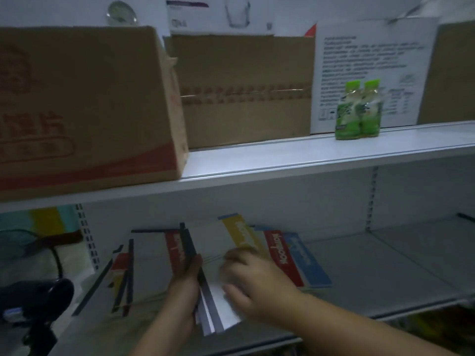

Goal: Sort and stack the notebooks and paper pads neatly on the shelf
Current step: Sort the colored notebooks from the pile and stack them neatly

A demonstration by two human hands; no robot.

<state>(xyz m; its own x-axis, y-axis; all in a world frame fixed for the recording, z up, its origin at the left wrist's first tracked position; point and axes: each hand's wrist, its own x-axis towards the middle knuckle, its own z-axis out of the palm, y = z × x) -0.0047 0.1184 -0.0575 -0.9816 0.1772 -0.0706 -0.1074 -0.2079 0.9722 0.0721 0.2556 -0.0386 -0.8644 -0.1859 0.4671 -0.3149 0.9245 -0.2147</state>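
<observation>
Several white notebooks with red, yellow and blue title bands lie fanned on the lower shelf [385, 265]. My left hand [183, 286] grips the dark-spined edge of a tilted bunch of notebooks [208, 304] at the shelf's front. My right hand [246, 276] lies on the white cover of the top notebook, fingers spread; it is blurred. The yellow-banded notebook [241, 235], red-banded notebook [280, 255] and blue-banded notebook [308, 260] stick out to the right beneath it. More notebooks [123, 276] lean at the left.
The upper shelf [282, 155] carries big cardboard boxes [84, 104], a white printed box [370, 70] and a twin pack of green bottles [358, 111]. A black device on a stand [33, 301] sits at lower left. The lower shelf's right half is bare.
</observation>
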